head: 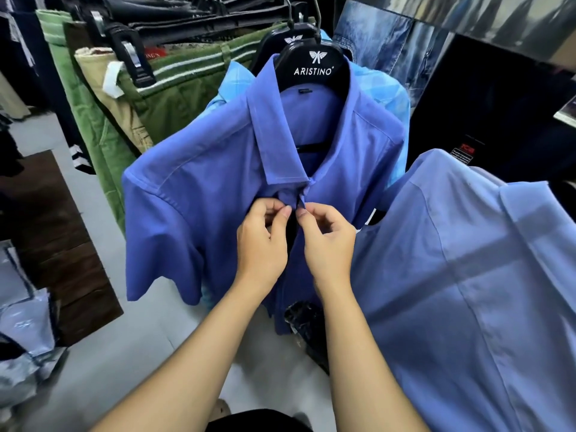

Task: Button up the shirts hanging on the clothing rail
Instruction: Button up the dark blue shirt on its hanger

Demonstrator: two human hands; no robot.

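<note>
A blue short-sleeved shirt hangs on a black hanger in the middle of the view. Its front is open below the collar, with a dark gap between the two edges. My left hand pinches the left front edge just under the collar. My right hand pinches the right front edge beside it. The fingertips of both hands almost meet at the top of the placket. The button itself is hidden by my fingers.
A paler blue shirt hangs close on the right. Behind the blue shirt hangs a light blue checked shirt. Green and tan trousers hang on clip hangers at the left. Grey floor and a dark mat lie below.
</note>
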